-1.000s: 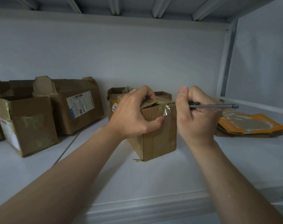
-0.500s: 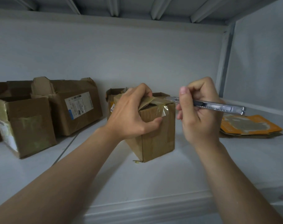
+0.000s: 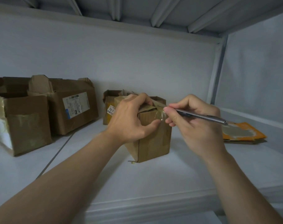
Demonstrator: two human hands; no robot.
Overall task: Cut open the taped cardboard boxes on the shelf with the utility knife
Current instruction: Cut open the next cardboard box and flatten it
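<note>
A small taped cardboard box [image 3: 153, 143] stands in the middle of the white shelf [image 3: 178, 172]. My left hand [image 3: 129, 120] grips its top left corner, fingers curled over the upper flap and thumb against the front face. My right hand [image 3: 194, 125] holds a slim metal utility knife [image 3: 202, 116] like a pen. The knife's front end is at the clear tape on the box's top front edge; the blade tip is hidden behind my fingers and the tape.
Two larger brown boxes [image 3: 24, 123] [image 3: 69, 107] stand at the left, one with a white label. Another small box [image 3: 110, 107] with a sticker stands behind the middle one. A flat orange package [image 3: 244, 131] lies at the right by the shelf's side wall.
My right hand has turned the knife from level beside the box and brought its front end left and down to the taped top edge. My left hand has kept its hold.
</note>
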